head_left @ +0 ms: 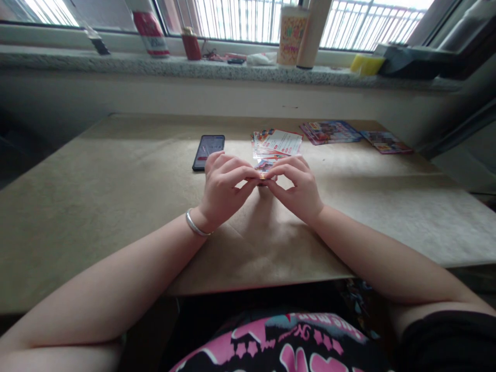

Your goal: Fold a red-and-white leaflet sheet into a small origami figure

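Left hand (223, 182) and right hand (300, 182) pinch a thin card-like item (264, 179) — fanned cards (282, 141) lie beyond, toward the surface's (116, 206) far edge.

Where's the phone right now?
In the head view, the phone lies on the table, left of the spread cards, partly behind the left hand.

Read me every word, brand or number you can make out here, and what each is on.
Nothing reads with certainty.
Shirt: large lettering, partly distorted.
Patterned container: lettering blurred.
Red-and-white container: blurred.
Phone: screen too small.
Fanned cards: printed lines too small.
Right-hand cards: blurred.
Thin held item: nothing readable.
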Action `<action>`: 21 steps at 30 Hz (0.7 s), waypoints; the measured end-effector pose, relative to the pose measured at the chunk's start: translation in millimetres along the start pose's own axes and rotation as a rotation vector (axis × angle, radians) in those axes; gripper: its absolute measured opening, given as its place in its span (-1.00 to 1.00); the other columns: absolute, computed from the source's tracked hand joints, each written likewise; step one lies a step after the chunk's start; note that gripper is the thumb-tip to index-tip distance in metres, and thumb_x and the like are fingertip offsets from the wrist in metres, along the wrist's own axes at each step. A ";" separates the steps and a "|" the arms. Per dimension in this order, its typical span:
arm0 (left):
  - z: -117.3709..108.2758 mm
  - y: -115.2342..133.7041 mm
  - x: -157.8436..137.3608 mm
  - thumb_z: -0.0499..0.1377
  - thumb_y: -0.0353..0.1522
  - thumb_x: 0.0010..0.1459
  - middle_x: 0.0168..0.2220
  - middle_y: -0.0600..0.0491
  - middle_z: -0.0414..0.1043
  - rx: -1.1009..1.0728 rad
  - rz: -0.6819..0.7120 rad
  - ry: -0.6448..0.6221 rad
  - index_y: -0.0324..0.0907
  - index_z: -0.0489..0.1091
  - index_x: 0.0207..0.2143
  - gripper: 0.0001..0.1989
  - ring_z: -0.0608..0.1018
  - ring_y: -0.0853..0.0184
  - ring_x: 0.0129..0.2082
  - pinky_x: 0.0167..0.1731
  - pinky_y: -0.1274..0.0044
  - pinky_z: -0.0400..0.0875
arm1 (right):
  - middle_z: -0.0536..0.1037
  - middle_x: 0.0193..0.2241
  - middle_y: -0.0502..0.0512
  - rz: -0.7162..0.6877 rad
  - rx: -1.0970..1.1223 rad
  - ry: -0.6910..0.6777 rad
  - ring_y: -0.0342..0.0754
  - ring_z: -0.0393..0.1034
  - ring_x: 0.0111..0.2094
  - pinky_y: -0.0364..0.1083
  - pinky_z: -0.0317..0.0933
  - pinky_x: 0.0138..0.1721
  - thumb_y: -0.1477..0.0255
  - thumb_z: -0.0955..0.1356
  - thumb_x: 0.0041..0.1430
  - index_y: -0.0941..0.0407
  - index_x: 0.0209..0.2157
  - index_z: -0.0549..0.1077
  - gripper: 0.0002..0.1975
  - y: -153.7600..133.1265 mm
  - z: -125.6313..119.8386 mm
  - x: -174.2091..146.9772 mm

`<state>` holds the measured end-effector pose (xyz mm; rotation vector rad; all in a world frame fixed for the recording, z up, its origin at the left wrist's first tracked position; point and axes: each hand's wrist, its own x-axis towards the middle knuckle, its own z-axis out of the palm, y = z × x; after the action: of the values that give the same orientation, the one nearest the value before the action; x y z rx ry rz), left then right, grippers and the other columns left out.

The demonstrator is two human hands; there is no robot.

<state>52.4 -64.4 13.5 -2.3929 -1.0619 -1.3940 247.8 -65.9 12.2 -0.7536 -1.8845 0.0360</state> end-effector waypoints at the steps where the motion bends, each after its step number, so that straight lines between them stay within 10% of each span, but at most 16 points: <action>1: 0.3 -0.4 -0.1 0.24 -0.23 0.22 -0.36 0.15 0.56 -0.003 -0.009 0.002 0.00 0.50 -0.38 -0.89 0.51 0.28 -0.22 0.10 0.27 0.20 | 0.57 -0.31 0.01 0.018 -0.007 -0.003 -0.02 0.42 -0.21 0.06 0.27 -0.09 0.37 0.43 0.18 -0.02 -0.35 0.54 -0.98 0.2 0.4 -0.3; 21: 5.3 -4.2 0.4 0.24 -0.19 0.22 -0.41 0.15 0.55 -0.054 0.010 -0.023 -0.05 0.47 -0.47 -0.77 0.47 0.31 -0.32 -0.02 0.33 0.23 | 0.59 -0.37 -0.01 -0.029 -0.029 -0.047 -0.03 0.43 -0.25 0.07 0.28 -0.06 0.44 0.42 0.14 -0.01 -0.41 0.51 -0.93 7.4 1.6 0.9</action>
<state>53.4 -58.6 10.1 -2.4546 -1.0290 -1.4129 249.8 -59.0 9.6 -0.7509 -1.9446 0.0079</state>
